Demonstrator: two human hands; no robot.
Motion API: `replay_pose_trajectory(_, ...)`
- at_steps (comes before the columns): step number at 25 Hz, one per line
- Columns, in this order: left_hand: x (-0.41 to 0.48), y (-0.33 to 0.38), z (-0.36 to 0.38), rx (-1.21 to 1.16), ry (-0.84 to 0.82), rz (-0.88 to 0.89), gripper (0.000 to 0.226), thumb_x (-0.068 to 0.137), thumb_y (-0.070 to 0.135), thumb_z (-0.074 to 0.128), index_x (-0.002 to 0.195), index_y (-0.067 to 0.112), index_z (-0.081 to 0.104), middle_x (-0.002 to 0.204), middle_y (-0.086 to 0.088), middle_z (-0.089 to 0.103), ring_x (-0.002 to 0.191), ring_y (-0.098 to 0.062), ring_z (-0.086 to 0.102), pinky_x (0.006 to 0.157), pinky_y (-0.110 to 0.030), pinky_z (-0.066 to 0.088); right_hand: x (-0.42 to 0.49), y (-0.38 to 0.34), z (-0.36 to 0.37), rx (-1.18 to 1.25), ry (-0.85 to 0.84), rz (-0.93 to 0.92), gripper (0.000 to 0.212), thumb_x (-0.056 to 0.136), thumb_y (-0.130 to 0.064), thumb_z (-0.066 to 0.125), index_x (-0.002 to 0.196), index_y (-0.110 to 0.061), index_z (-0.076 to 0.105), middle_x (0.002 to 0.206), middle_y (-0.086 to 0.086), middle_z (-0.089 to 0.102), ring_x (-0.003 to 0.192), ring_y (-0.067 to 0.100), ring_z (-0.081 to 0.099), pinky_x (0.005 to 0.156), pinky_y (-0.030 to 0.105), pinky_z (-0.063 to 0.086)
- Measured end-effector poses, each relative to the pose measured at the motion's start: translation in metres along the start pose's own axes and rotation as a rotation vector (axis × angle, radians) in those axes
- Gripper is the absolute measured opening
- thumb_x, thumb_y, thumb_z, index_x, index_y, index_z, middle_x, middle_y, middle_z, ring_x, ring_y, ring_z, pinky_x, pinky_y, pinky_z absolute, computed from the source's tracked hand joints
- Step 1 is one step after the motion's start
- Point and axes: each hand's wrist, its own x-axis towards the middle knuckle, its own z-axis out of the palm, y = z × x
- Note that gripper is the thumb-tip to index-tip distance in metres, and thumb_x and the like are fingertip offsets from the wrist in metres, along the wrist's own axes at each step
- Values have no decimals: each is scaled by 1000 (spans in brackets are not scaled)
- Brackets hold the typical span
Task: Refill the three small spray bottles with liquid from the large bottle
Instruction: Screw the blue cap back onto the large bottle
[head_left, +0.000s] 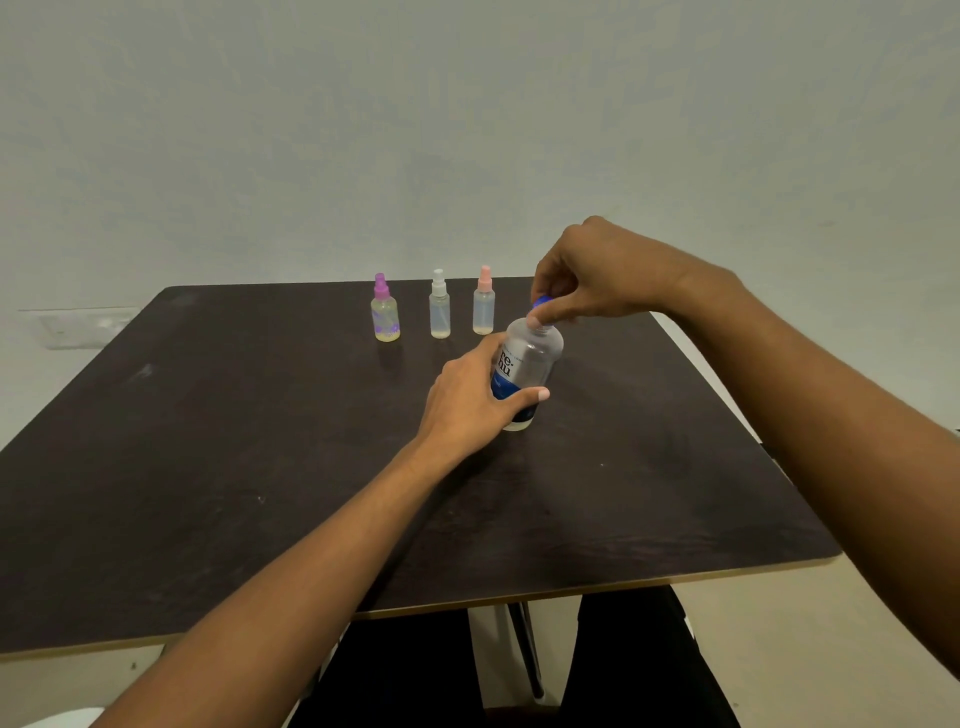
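The large clear bottle (535, 358) with a blue label stands on the dark table (260, 441), tilted slightly. My left hand (467, 400) grips its body, thumb across the label. My right hand (587, 280) pinches the blue cap (542, 301) at its top. Behind it, near the table's far edge, three small spray bottles stand upright in a row: one with a purple top (385, 312), one with a white top (439, 306), one with a pink top (483, 304). Each holds only a little liquid at the bottom.
A pale wall rises right behind the table's far edge. A white wall socket (78, 327) sits low at the left. Below the table's near edge I see my dark trousers (623, 675) and a table leg (530, 654).
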Motion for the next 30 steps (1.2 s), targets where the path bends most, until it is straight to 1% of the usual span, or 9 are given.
replay_pose_trajectory(2, 0, -1, 0, 4, 1, -2, 82, 78, 59, 81, 146, 28, 47, 139, 3, 64, 128, -21, 63, 102, -47, 57, 0, 0, 4, -13, 26, 12, 41, 85, -59, 75, 91, -19, 79, 67, -11, 72, 59, 3, 69, 70, 27, 61)
replay_pose_trajectory(5, 0, 0, -2, 9, 5, 1, 84, 79, 61, 80, 148, 29, 46, 140, 3, 64, 128, -21, 63, 102, -46, 57, -1, 3, 1, 15, 48, -28, 55, 80, -64, 77, 117, -24, 76, 102, -8, 77, 84, 4, 72, 75, 18, 55)
replay_pose_trajectory(8, 1, 1, -2, 26, 8, 21, 83, 79, 62, 79, 148, 30, 46, 139, 4, 64, 126, -20, 63, 101, -45, 57, -6, 5, -17, 98, -50, -85, 53, 82, -39, 86, 132, -33, 70, 119, -16, 71, 100, 2, 70, 87, 16, 54)
replay_pose_trajectory(11, 1, 3, -2, 12, 1, 24, 82, 79, 62, 80, 147, 30, 46, 139, 4, 64, 126, -20, 63, 101, -46, 57, -6, 5, -19, 36, -98, -126, 35, 85, -23, 85, 118, -31, 78, 114, -13, 76, 99, 4, 72, 93, 25, 58)
replay_pose_trajectory(18, 0, 1, -2, 27, 22, 25, 81, 78, 60, 81, 146, 30, 48, 138, 4, 65, 126, -20, 64, 102, -44, 56, -4, -5, -4, 19, -26, 28, 38, 86, -56, 75, 86, -18, 78, 66, -9, 74, 57, 1, 71, 70, 25, 61)
replay_pose_trajectory(21, -1, 1, -1, 17, 18, 19, 82, 78, 61, 81, 147, 30, 47, 140, 4, 64, 128, -21, 63, 103, -45, 55, -2, -4, -1, -27, 25, 7, 53, 84, -66, 69, 101, -16, 80, 80, -8, 76, 68, 3, 72, 71, 19, 56)
replay_pose_trajectory(24, 0, 1, -1, 27, 22, 33, 82, 79, 61, 81, 147, 31, 47, 139, 5, 65, 127, -19, 63, 103, -44, 55, -9, 1, -14, 123, -40, -73, 46, 83, -49, 81, 124, -30, 73, 108, -14, 75, 95, -1, 72, 87, 16, 57)
replay_pose_trajectory(27, 1, 2, -1, 20, 21, 44, 82, 78, 63, 80, 147, 32, 47, 137, 5, 65, 124, -19, 64, 101, -42, 56, -12, 5, -17, 97, -91, -125, 32, 87, -24, 83, 118, -29, 77, 115, -14, 76, 103, 3, 72, 96, 21, 55)
replay_pose_trajectory(30, 3, 3, 0, 37, 22, 40, 84, 78, 64, 79, 148, 32, 46, 139, 5, 65, 125, -20, 64, 102, -44, 56, -12, 6, -12, 63, -42, -93, 26, 87, -28, 83, 113, -28, 80, 106, -11, 79, 92, 2, 72, 89, 21, 55)
